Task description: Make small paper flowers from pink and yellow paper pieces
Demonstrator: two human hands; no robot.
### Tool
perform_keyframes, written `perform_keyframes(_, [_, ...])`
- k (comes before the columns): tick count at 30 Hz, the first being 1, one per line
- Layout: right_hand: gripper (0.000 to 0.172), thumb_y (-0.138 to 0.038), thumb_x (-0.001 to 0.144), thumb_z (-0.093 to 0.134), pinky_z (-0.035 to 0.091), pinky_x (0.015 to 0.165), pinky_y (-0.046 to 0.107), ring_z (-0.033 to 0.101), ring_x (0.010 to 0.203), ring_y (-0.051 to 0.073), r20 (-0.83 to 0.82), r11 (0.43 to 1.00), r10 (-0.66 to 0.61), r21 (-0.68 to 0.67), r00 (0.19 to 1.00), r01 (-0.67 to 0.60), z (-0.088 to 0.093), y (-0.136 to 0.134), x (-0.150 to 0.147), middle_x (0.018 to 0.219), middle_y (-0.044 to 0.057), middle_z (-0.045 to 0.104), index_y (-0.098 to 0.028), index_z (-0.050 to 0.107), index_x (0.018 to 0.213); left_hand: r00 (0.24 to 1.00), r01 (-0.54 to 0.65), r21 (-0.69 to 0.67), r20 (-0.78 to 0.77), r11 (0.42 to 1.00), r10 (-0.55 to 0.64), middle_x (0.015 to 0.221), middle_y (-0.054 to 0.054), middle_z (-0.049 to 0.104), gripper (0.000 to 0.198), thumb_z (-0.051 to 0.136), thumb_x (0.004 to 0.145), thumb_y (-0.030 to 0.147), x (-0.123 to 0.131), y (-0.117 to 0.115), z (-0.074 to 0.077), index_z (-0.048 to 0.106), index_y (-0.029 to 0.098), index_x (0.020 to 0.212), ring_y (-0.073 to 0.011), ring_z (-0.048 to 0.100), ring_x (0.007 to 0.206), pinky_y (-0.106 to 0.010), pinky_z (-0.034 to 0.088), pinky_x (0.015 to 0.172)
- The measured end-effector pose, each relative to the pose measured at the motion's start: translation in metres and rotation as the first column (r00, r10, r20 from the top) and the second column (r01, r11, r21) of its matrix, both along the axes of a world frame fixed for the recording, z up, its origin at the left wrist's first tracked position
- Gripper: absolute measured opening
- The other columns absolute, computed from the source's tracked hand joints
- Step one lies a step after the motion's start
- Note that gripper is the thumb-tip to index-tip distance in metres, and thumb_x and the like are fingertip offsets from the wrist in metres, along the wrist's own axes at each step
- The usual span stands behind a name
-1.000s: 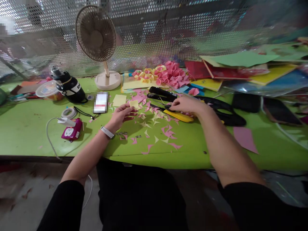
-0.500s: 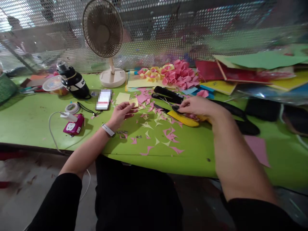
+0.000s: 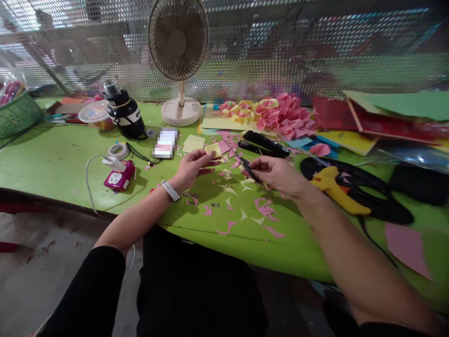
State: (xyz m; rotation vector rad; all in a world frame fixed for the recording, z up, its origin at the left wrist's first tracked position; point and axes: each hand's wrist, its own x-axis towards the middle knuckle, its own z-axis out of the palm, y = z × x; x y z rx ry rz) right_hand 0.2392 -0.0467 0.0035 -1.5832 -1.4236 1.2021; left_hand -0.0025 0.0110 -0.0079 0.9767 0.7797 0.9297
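Note:
My left hand pinches a small yellow paper piece between thumb and fingers, over the green table. To the right, my right hand is closed around dark-handled scissors; their thin tips point up and left toward the paper. My fingers partly hide the handles. Pink and yellow paper scraps lie scattered below and between both hands. A larger yellow sheet rests just beyond my left hand. Behind the scissors sits a black stapler.
Pink and yellow paper flowers are heaped at the back. A fan, black bottle, phone, tape roll and magenta power adapter stand left. A yellow glue gun and pink sheet lie right.
The view has shifted left. My right hand has brought the scissors up, away from the yellow tool beside it, with the tips nearer the paper. My left hand still holds the yellow piece.

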Motion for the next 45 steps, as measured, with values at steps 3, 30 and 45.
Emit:
perform_keyframes(3, [0.048, -0.057, 0.062, 0.085, 0.051, 0.059, 0.031, 0.061, 0.075, 0.019, -0.031, 0.998, 0.058, -0.01, 0.998, -0.058, -0.005, -0.003, -0.012, 0.083, 0.005, 0.067, -0.022, 0.063, 0.086, 0.999, -0.021, -0.02, 0.025, 1.0, 0.021, 0.098, -0.006, 0.076, 0.028, 0.079, 0.079, 0.031, 0.001, 0.0, 0.0, 0.057, 0.016, 0.084, -0.014, 0.074, 0.086, -0.023, 0.054, 0.072])
perform_keyframes(30, [0.046, -0.062, 0.071, 0.076, 0.039, 0.053, 0.027, 0.052, 0.065, 0.015, -0.04, 0.985, 0.156, -0.071, 0.987, -0.159, 0.003, -0.011, -0.027, 0.076, 0.003, 0.06, -0.02, 0.06, 0.084, 0.998, 0.013, 0.026, 0.057, 1.0, -0.014, 0.086, -0.007, 0.076, 0.029, 0.082, 0.075, 0.022, 0.004, -0.003, -0.002, 0.054, 0.013, 0.072, -0.0139, 0.074, 0.079, -0.029, 0.057, 0.08])
perform_keyframes(45, [0.049, -0.066, 0.069, 0.077, 0.04, 0.056, 0.028, 0.053, 0.065, 0.015, -0.054, 0.988, 0.154, 0.005, 0.987, -0.154, -0.001, -0.009, -0.026, 0.074, 0.002, 0.059, -0.021, 0.062, 0.08, 0.993, 0.045, -0.097, 0.115, 0.994, -0.033, 0.091, -0.008, 0.077, 0.02, 0.077, 0.079, 0.014, 0.002, -0.003, 0.003, 0.058, 0.011, 0.076, -0.0121, 0.074, 0.082, -0.027, 0.058, 0.083])
